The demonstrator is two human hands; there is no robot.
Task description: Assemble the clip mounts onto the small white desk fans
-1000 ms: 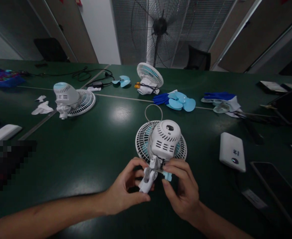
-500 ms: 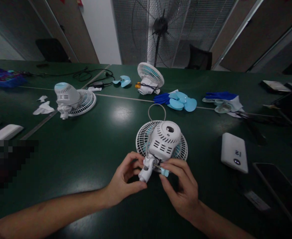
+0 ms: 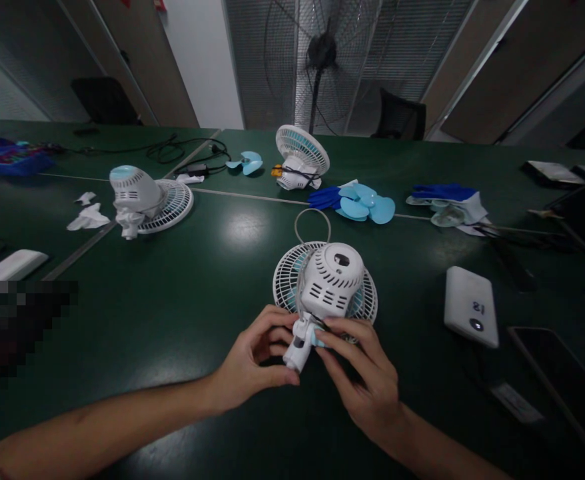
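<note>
A small white desk fan [image 3: 328, 280] lies grille-down on the green table [image 3: 182, 293], motor housing up. My left hand [image 3: 252, 363] grips its white neck bracket [image 3: 300, 347] from the left, fingers curled round it. My right hand [image 3: 365, 380] pinches a small light-blue knob [image 3: 318, 340] at the bracket's right side. A thin wire ring [image 3: 312, 223] lies just behind the fan.
Two more white fans lie farther back, one at the left [image 3: 145, 197], one at the centre [image 3: 300, 157]. Blue fan blades [image 3: 362, 203], blue gloves [image 3: 442, 193], a white power bank [image 3: 471, 307], a dark tablet [image 3: 557, 380] and cables [image 3: 182, 150] lie around. A standing floor fan [image 3: 321, 53] is behind the table.
My right hand has brought the blue knob in against the bracket, from a little out to the right. My left hand keeps its hold, and the bracket has tilted slightly.
</note>
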